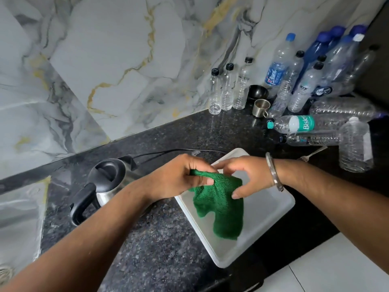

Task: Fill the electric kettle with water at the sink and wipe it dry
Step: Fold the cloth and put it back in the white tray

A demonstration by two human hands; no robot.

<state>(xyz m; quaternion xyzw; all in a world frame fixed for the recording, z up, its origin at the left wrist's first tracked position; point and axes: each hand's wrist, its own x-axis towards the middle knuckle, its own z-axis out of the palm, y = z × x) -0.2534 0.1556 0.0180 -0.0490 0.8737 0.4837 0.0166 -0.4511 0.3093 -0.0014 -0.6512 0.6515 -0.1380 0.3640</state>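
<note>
A steel electric kettle (pixel 109 184) with a black lid and black handle stands on the dark granite counter, left of my hands, its cord running back behind it. Both hands hold a green cloth (pixel 219 205) above a white tray (pixel 273 209). My left hand (pixel 179 178) pinches the cloth's upper left edge. My right hand (pixel 246 175), with a metal bangle on its wrist, grips the upper right edge. The cloth hangs down over the tray. The steel sink (pixel 19 224) lies at the far left.
Many clear plastic bottles (pixel 299 81) stand and lie at the back right of the counter. A small steel cup (pixel 261 107) and a black bowl (pixel 257 92) sit among them. A marble wall rises behind. White floor tiles show at the lower right.
</note>
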